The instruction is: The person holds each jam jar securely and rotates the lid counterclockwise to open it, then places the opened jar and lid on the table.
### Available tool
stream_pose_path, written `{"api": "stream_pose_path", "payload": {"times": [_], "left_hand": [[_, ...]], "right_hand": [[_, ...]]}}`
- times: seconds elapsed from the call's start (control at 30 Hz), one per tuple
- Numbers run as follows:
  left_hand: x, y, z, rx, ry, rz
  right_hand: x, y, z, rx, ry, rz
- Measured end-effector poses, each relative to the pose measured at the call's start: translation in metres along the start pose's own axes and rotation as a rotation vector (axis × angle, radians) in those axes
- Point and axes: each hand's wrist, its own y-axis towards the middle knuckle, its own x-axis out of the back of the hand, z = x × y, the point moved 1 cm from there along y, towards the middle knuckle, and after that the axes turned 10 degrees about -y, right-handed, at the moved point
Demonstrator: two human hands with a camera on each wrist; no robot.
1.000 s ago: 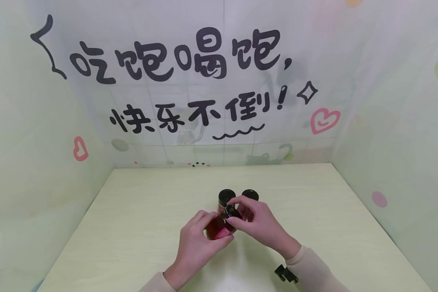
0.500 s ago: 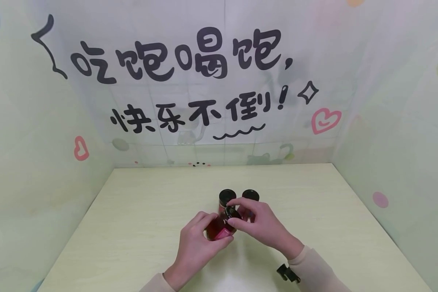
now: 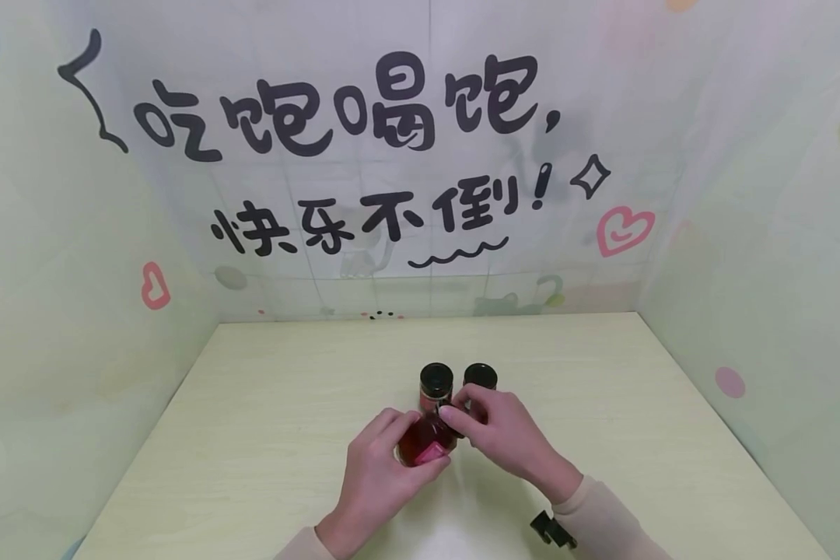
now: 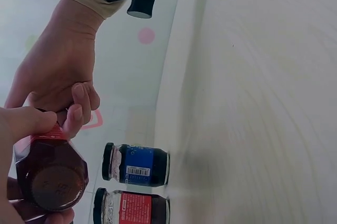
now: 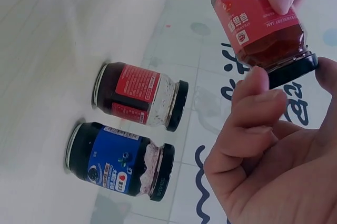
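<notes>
My left hand [image 3: 385, 467] grips a strawberry jam jar [image 5: 260, 21], a faceted glass jar of dark red jam with a pink-red label. It is tilted above the table, its lid end toward my right hand [image 3: 511, 432]. The black lid [image 5: 295, 71] is on the jar, and my right thumb and fingers pinch its edge from opposite sides in the right wrist view. The left wrist view shows the jar's round base [image 4: 57, 187], with left fingers around the glass. From the head view, the right hand hides most of the lid.
Just behind the hands, a red-labelled jar [image 5: 138, 93] and a blue-labelled jar [image 5: 117, 161], both black-lidded, stand upright side by side on the pale table [image 3: 266, 435]. A printed cloth backdrop [image 3: 392, 179] rises behind and at both sides.
My right thumb and fingers have shifted around the lid, now covering more of it in the head view. The held jar has tipped slightly, and the left hand keeps its grip.
</notes>
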Motion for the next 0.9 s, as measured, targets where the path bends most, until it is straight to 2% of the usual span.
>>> {"api": "stream_pose_path", "payload": {"times": [0.23, 0.47, 0.9], "left_hand": [[-0.0001, -0.0032, 0.0006, 0.013, -0.004, 0.02], [-0.0001, -0.0027, -0.0004, -0.029, -0.008, -0.003], [0.0004, -0.0031, -0.0013, -0.008, -0.01, 0.005]], "right_hand": [[-0.0002, -0.0013, 0.0015, -0.021, 0.032, 0.03], [0.0021, -0.0015, 0.0024, -0.009, 0.062, 0.047], [0.0024, -0.0026, 0.0, 0.022, 0.1, 0.086]]}}
